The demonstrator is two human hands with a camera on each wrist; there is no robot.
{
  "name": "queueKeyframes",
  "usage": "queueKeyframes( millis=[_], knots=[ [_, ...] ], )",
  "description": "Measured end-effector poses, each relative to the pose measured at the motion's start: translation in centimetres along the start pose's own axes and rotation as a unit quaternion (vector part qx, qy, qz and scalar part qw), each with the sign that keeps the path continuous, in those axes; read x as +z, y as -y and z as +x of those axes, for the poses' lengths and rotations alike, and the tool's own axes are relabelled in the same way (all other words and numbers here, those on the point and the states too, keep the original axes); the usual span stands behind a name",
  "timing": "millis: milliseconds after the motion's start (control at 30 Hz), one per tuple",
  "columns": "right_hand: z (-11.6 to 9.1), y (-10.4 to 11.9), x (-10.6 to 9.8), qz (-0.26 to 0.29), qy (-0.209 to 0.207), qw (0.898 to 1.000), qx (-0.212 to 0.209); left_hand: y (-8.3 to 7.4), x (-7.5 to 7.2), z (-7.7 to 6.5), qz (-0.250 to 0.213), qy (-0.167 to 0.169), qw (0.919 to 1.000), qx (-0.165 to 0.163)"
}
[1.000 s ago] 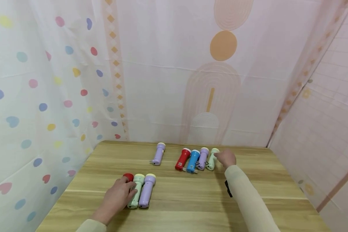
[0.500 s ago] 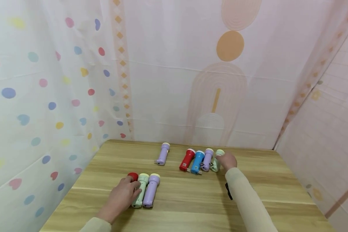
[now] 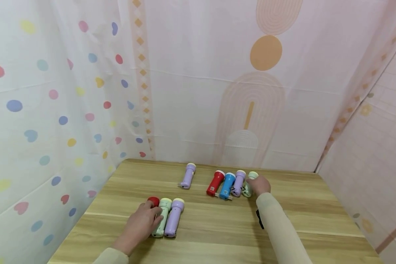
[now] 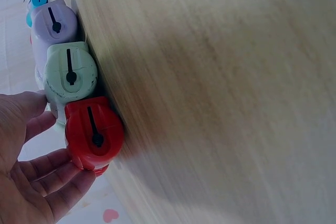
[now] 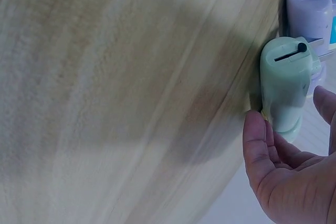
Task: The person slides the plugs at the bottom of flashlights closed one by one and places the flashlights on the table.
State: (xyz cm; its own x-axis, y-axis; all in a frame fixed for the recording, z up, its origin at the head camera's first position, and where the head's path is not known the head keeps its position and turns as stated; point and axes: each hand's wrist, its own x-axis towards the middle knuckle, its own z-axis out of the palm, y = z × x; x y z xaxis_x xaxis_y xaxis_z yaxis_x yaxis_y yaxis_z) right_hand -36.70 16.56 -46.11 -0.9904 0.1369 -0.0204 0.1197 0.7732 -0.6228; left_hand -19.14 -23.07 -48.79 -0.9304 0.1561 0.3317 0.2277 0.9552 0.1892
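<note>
In the head view, a red flashlight (image 3: 153, 201), a mint-green flashlight (image 3: 161, 229) and a purple flashlight (image 3: 173, 219) lie side by side at the front left. My left hand (image 3: 142, 222) spreads over the red and mint ones. In the left wrist view its fingers (image 4: 65, 190) touch the red flashlight's outer side, the thumb near the mint one. At the back right, my right hand (image 3: 260, 185) reaches to another mint flashlight (image 5: 286, 77), fingers along its outer side and thumb (image 5: 326, 103) apart from it. That flashlight ends a row of red (image 3: 215, 183), blue (image 3: 227, 186) and purple (image 3: 239, 183) flashlights.
A lone purple flashlight (image 3: 188, 176) lies at the back, left of that row, its metal plug prongs sticking out. Prongs also show on the row's blue flashlight. The wooden table (image 3: 217, 227) ends at patterned curtains (image 3: 184, 110) behind and at both sides.
The whole head view has shifted, with the table and flashlights now further right in it. Both hands stay at the same flashlights; the right hand's mint flashlight sits slightly closer to its purple neighbour.
</note>
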Motion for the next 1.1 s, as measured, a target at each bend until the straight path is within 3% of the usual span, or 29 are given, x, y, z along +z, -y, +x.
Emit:
queueKeyframes(
  millis=[467,800,1100],
  knots=[
    [0.4,-0.3,1.0,-0.012,-0.015,0.999,0.030,-0.2,-0.2,0.0,-0.002,0.014,0.9999,-0.005],
    [0.1,-0.5,0.2,-0.032,0.000,0.999,0.013,-0.2,-0.2,-0.1,0.003,0.006,1.0000,-0.003],
    [-0.5,-0.5,-0.9,-0.010,0.028,0.999,0.035,-0.1,-0.1,-0.1,0.005,0.009,0.9999,-0.005]
  ],
)
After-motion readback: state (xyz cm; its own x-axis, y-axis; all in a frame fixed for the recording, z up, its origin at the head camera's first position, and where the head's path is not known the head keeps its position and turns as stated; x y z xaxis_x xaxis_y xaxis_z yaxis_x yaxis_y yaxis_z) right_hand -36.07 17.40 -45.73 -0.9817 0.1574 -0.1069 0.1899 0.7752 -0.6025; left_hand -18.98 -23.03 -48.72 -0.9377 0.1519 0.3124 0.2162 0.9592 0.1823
